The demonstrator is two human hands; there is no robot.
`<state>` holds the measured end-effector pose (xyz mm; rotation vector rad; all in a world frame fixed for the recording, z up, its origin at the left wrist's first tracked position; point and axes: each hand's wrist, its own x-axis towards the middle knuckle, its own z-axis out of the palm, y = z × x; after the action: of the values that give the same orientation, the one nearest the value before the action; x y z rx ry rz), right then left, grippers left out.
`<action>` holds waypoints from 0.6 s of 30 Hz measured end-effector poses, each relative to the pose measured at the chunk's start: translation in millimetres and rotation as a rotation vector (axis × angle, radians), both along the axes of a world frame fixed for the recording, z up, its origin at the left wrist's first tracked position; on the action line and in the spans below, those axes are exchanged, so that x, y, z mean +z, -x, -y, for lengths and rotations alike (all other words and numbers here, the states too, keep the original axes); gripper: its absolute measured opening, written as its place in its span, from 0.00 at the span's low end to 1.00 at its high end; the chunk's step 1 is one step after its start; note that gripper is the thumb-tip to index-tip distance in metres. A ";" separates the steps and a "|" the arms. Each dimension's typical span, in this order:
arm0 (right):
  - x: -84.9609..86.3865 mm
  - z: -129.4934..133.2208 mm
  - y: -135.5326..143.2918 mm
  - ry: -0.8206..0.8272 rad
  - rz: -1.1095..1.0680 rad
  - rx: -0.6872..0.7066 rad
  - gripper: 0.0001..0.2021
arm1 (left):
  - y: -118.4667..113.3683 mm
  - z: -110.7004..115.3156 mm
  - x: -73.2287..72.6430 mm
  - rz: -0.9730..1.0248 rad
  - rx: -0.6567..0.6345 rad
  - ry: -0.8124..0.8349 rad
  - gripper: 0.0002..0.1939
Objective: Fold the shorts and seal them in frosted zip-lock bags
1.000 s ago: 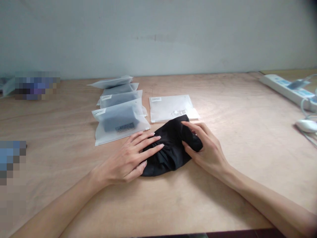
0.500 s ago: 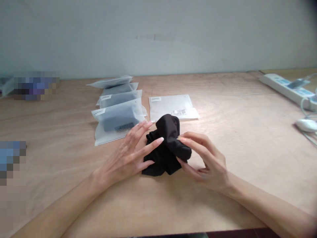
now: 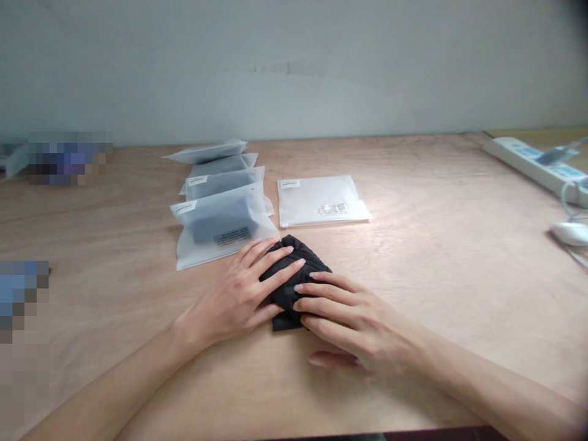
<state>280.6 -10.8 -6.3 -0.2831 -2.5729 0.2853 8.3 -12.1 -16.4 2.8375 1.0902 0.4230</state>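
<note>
A black cloth (image 3: 296, 260) lies bunched on the wooden table (image 3: 229, 392), under both hands. My left hand (image 3: 243, 288) rests on its left side, fingers spread and pointing right. From the right, my right hand (image 3: 344, 318) lies over the cloth with its fingers stretched out and the thumb apart below. Neither hand grips the cloth. Just beyond my left fingertips is a frosted bag (image 3: 220, 223) with something dark inside. A flat frosted bag (image 3: 316, 199), pale with no dark content showing, lies behind the cloth.
More frosted bags (image 3: 220, 182) with dark contents overlap in a row toward the wall. A white power strip (image 3: 528, 160) with a plug and cables lies at the back right, near a white device (image 3: 569, 233). Blurred items (image 3: 68, 160) sit at the left.
The raised fold of the black cloth has come down and the cloth is flatter. My right hand has let go of it and moved left over it, fingers now extended.
</note>
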 end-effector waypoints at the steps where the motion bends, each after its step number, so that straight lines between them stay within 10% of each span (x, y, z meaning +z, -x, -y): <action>1: -1.9 -0.1 -1.0 -0.009 -0.027 -0.028 0.13 | 0.2 0.1 0.7 0.009 -0.008 0.009 0.35; 18: -10.7 -9.3 -13.9 -0.193 0.183 -0.388 0.25 | -3.6 2.2 0.0 0.092 -0.086 0.036 0.36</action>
<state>294.6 -1.5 -17.1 -0.7522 -2.6259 -0.1369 12.0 -14.3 -16.4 2.7905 0.9465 0.5166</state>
